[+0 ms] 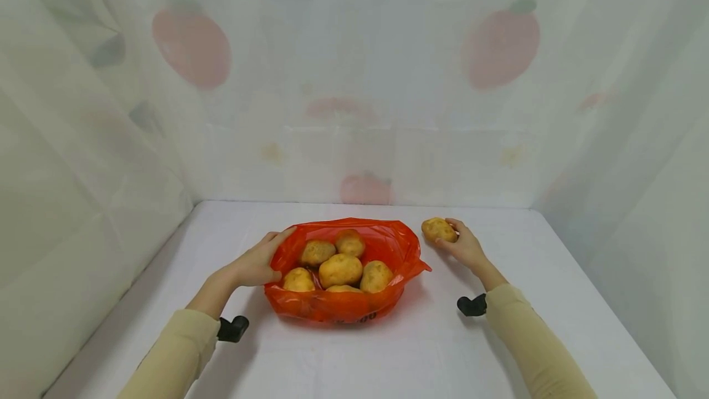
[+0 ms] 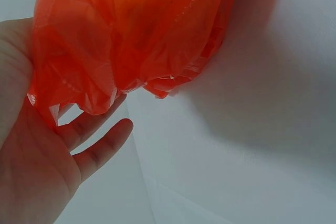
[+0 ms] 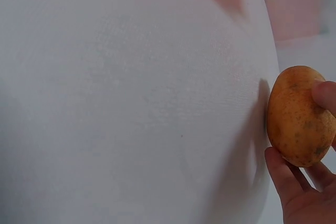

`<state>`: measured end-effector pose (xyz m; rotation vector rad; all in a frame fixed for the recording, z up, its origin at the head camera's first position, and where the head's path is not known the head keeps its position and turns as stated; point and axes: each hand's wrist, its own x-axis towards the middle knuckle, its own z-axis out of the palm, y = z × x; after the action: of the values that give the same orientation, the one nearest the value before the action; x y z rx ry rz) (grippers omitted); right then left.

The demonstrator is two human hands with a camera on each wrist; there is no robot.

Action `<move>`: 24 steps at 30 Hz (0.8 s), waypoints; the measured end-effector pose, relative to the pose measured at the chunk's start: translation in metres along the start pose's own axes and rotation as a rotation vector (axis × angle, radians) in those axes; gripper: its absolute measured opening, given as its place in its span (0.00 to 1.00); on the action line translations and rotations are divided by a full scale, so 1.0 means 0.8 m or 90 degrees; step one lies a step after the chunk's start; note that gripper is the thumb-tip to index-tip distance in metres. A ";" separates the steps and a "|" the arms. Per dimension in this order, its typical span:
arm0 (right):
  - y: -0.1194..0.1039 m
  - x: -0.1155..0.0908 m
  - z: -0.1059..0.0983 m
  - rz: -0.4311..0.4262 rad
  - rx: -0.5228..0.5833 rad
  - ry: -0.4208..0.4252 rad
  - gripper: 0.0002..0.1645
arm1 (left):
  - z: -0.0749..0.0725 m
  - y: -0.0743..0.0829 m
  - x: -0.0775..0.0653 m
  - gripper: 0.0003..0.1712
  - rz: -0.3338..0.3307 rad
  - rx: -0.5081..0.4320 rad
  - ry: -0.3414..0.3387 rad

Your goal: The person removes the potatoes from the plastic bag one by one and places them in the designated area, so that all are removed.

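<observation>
An orange-red plastic bag stands on the table with its mouth spread wide, and several potatoes show inside. At the bag's left side, my left hand touches the plastic with fingers spread along the rim. In the left wrist view, the bag covers part of that hand, and the visible fingers are extended. To the right of the bag, my right hand grips a single potato between thumb and fingers. The right wrist view shows this potato close up, with a shadow beside it.
A white-covered table lies under everything. Pale curtains with fruit prints enclose it at the back and both sides. Black wrist mounts stick out from both sleeves.
</observation>
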<state>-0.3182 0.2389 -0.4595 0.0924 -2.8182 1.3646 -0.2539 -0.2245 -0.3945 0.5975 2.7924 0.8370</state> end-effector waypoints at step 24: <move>0.001 0.002 0.006 -0.051 -0.070 0.014 0.41 | -0.003 0.002 -0.001 0.54 0.001 0.011 0.001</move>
<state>-0.3196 0.2355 -0.4629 0.1847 -2.8311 1.1853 -0.2533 -0.2247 -0.3919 0.6014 2.8034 0.8145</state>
